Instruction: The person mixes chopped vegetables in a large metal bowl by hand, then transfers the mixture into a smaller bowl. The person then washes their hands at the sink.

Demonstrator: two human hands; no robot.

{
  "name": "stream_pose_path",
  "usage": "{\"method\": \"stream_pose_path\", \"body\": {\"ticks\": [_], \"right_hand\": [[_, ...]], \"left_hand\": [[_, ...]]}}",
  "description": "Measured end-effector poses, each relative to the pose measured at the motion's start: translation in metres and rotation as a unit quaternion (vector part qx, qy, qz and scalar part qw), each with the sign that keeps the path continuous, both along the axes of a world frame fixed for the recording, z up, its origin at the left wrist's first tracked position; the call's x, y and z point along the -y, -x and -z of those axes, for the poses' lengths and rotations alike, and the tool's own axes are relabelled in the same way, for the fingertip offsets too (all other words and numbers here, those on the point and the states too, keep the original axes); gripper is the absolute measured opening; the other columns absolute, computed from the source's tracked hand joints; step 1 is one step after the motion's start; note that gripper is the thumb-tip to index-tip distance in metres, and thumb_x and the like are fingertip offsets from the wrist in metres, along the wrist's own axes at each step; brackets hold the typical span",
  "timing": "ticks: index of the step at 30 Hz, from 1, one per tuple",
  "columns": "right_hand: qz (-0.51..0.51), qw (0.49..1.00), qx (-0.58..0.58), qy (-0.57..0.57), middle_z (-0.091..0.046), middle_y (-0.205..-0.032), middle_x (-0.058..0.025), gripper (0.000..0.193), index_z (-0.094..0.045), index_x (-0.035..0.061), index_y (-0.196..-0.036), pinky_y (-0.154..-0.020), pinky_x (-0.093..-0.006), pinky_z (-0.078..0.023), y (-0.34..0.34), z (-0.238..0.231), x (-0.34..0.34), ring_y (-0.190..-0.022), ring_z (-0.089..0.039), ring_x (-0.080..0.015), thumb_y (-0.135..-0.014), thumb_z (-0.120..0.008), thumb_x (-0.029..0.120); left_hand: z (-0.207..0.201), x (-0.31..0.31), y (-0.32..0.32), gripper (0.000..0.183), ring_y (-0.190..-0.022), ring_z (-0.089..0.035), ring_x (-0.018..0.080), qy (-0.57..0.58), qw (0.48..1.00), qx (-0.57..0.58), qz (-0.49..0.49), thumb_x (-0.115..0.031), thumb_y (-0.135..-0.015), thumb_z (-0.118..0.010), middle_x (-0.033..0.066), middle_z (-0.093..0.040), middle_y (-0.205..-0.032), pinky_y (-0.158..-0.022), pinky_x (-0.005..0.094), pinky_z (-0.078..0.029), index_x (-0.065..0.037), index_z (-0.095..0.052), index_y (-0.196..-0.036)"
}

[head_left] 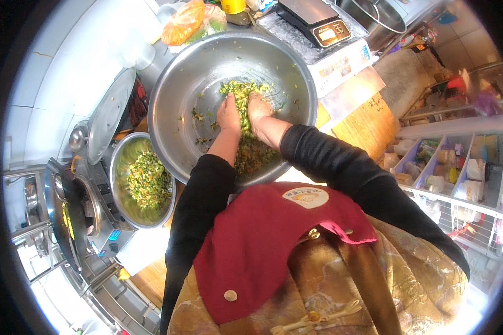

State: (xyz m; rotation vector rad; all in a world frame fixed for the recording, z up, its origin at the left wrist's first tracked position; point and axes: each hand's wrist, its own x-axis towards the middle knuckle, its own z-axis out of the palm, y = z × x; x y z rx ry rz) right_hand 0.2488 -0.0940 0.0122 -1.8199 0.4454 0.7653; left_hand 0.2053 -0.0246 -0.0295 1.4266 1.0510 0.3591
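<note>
Both my hands reach down into a large steel mixing bowl (176, 84). Between them is a heap of chopped green vegetable mix (241, 96) with orange and yellow bits. My left hand (228, 115) is curled against the heap's left side, its fingertips partly sunk in the mix. On the opposite side my right hand (260, 113) is cupped round the mix, thumb along the top and fingers mostly hidden. More mix lies in the bowl's shaded near part, and scraps cling to its wall. A smaller steel bowl (116, 167) with similar chopped vegetables stands at the left, close against the big one.
A digital kitchen scale (331, 33) sits behind the bowl to the right, beside a deep steel pot (394, 22). Plastic bags of food (183, 23) lie at the back left. A wok (67, 218) and a round lid (112, 116) stand left. Divided shelving (458, 173) is at right.
</note>
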Motion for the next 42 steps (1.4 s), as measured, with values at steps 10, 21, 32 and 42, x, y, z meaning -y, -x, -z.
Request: {"method": "stream_pose_path", "body": {"ticks": [10, 21, 32, 42], "right_hand": [[0.101, 0.895, -0.148, -0.408, -0.067, -0.097, -0.0119, 0.033, -0.059, 0.0036, -0.104, -0.079, -0.0398, -0.053, 0.0, -0.032, 0.004, -0.084, -0.065, -0.0257, -0.097, -0.042, 0.031], [-0.026, 0.867, -0.023, -0.497, -0.064, -0.1, -0.0145, 0.032, -0.054, -0.0008, -0.108, -0.083, -0.0376, -0.053, 0.087, -0.151, -0.047, -0.089, -0.064, -0.0232, -0.099, -0.037, 0.025], [-0.396, 0.873, -0.056, -0.278, -0.058, -0.12, -0.0103, 0.033, -0.053, 0.0114, -0.125, -0.09, -0.0364, -0.047, 0.241, -0.067, -0.183, -0.105, -0.057, -0.0204, -0.097, -0.049, 0.028], [-0.429, 0.801, 0.051, -0.414, -0.064, -0.102, -0.0052, 0.028, -0.064, 0.0017, -0.109, -0.08, -0.0251, -0.05, 0.067, -0.16, -0.057, -0.09, -0.061, -0.0129, -0.092, -0.06, 0.023]], "left_hand": [[-0.042, 0.008, 0.007, 0.039, -0.093, -0.066, 0.0204, 0.361, 0.881, 0.301, -0.057, -0.037, -0.094, -0.045, 0.0064, -0.067, -0.105, -0.084, 0.0355, -0.053, -0.006, -0.059, -0.114], [-0.16, -0.042, 0.087, 0.03, -0.088, -0.064, 0.0205, 0.281, 0.821, 0.488, -0.093, -0.028, -0.092, -0.055, 0.0096, -0.065, -0.1, -0.08, 0.0342, -0.053, -0.002, -0.058, -0.106], [-0.112, -0.171, 0.341, 0.059, -0.122, -0.047, 0.0284, -0.208, 0.971, -0.112, 0.047, -0.041, -0.094, -0.049, 0.0215, -0.049, -0.133, -0.1, 0.0347, -0.037, 0.003, -0.045, -0.134], [-0.195, -0.137, 0.259, 0.032, -0.101, -0.057, 0.0185, 0.049, 0.959, 0.253, 0.115, -0.014, -0.093, -0.054, 0.0107, -0.062, -0.111, -0.088, 0.0297, -0.043, 0.003, -0.057, -0.12]]}}
